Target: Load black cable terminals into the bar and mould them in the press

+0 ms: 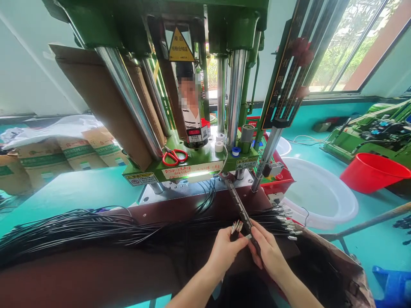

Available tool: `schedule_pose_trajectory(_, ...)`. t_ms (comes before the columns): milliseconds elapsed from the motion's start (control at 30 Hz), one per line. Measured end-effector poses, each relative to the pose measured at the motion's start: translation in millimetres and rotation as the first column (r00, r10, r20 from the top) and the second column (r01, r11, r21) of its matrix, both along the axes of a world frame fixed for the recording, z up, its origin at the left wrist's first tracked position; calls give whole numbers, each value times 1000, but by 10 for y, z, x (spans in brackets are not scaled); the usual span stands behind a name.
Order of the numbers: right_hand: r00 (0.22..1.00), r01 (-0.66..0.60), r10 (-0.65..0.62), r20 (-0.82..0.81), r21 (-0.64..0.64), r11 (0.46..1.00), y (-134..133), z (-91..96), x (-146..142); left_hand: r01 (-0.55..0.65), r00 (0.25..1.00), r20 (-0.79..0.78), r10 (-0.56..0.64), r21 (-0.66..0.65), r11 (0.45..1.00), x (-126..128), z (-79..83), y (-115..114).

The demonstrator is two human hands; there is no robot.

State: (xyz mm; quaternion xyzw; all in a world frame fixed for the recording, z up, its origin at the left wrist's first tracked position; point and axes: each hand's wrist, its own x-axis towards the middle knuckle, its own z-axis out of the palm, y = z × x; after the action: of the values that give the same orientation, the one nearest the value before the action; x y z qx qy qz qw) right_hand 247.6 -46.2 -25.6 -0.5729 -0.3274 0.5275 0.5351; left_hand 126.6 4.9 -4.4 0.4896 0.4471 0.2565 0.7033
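Note:
My left hand is closed around a small bunch of cable connectors with shiny metal tips. Its thumb and forefinger pinch at a small pale piece beside a long, dark slotted metal bar. Around the near end of that bar my right hand is closed, fingers along its side. The far end of the bar reaches the metal plate of the green press. A thick bundle of black cables lies across the brown table behind my hands. Metal-ended connectors lie to the right of my right hand.
The green press stands ahead, with red-handled scissors on its ledge. More black cables hang beneath it. At right are a white tub and a red bucket. Another person is visible behind the press.

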Motion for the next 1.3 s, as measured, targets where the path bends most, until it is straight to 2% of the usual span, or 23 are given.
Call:
schedule_pose_trajectory(167,991,3,-5,132,17,1000,-21,-6,-85,5,999,-41,-2,57,998,-20,-55,7)
schedule_pose_trajectory(267,996,-2,0,84,18,1000,-17,13,-85,-30,999,-17,31,62,998,-54,-61,12)
schedule_pose_trajectory(433,998,26,-26,-61,4,1000,-23,25,-1,-226,969,124,213,103,969,-101,-45,37)
schedule_pose_trajectory(500,996,29,-29,-87,-7,1000,-26,11,20,-250,962,137,237,85,964,-95,-68,43)
schedule_pose_trajectory(567,996,10,-11,-87,-6,1000,-24,-2,31,-196,978,94,187,97,976,-78,-93,44)
schedule_pose_trajectory(633,996,-17,16,-82,-13,1000,-20,-6,43,-116,993,13,115,167,979,-60,-99,40)
schedule_pose_trajectory(767,989,-120,116,-88,-42,992,-18,20,89,-16,993,-109,53,314,949,-52,-48,39)
schedule_pose_trajectory(933,981,-186,183,-64,-40,982,-20,37,101,22,988,-151,22,285,958,-88,-35,61)
schedule_pose_trajectory(1033,976,-217,216,13,22,976,-17,-5,67,17,986,-166,35,303,953,-100,-67,62)
schedule_pose_trajectory(1167,971,-231,227,76,51,971,-20,-57,29,-42,991,-108,80,318,947,-102,-90,50)
schedule_pose_trajectory(1300,988,-151,151,20,-24,988,-39,-20,19,-243,968,104,227,189,951,-128,-95,72)
